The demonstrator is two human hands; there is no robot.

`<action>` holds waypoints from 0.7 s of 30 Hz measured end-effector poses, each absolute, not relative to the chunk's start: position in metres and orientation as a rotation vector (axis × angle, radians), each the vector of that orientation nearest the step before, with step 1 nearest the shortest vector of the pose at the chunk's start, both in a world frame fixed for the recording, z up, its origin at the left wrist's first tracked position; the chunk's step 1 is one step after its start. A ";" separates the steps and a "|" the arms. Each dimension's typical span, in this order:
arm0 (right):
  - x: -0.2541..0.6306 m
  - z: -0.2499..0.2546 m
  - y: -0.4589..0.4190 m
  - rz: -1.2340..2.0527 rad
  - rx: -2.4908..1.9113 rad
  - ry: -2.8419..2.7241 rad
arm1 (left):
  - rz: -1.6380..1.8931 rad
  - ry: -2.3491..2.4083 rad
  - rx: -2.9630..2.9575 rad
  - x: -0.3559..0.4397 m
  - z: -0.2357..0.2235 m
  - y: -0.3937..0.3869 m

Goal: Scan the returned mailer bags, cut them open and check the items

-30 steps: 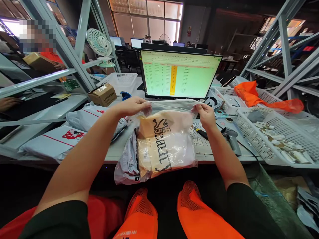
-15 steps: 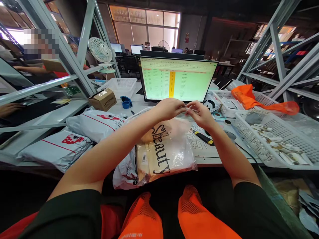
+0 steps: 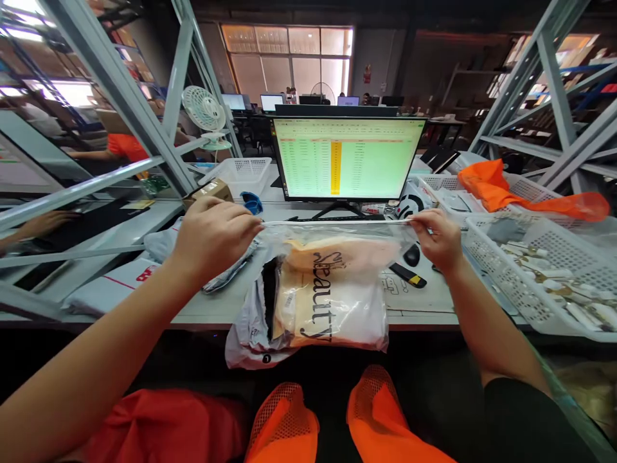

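I hold a clear plastic bag [image 3: 337, 296] upright at the front edge of the table, with a folded beige garment printed "Beauty" inside it. My left hand [image 3: 212, 235] pinches the top edge of the bag at its left end. My right hand [image 3: 436, 235] pinches the same edge at its right end, so the strip is stretched taut between them. A grey mailer bag [image 3: 250, 321] lies under and to the left of the clear bag and hangs over the table edge.
A monitor [image 3: 347, 157] with a green spreadsheet stands behind the bag. White baskets [image 3: 535, 270] with small items sit right, orange cloth [image 3: 491, 183] beyond. Grey mailers [image 3: 106, 292], a cardboard box [image 3: 212, 190] and a fan [image 3: 202, 109] lie left. Another person's hand [image 3: 43, 222] rests at far left.
My hands were together at the middle of the bag's top edge half a second ago. They have slid apart to its two ends and raised it.
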State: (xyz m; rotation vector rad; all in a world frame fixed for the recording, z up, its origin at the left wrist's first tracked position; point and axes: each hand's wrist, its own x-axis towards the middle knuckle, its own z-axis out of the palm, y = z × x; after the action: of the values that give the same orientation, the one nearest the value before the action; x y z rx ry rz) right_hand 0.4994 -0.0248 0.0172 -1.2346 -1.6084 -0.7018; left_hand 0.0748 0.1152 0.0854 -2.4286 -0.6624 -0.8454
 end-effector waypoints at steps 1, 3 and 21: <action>0.502 0.017 -0.023 -0.717 -1.237 -1.614 | -0.839 -0.690 -2.405 0.065 0.083 0.118; 0.502 0.021 -0.020 -0.733 -1.276 -1.661 | -0.804 -0.703 -2.380 0.053 0.078 0.120; 0.388 0.049 0.028 -1.065 -1.466 -2.278 | -0.748 -0.348 -2.411 0.093 0.061 0.124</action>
State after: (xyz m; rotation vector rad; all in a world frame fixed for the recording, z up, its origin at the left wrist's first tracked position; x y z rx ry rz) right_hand 0.3879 0.0284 0.0486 -1.4655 -2.2776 -1.0653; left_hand 0.0926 0.1243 0.0615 -2.4111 -0.3477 -0.7484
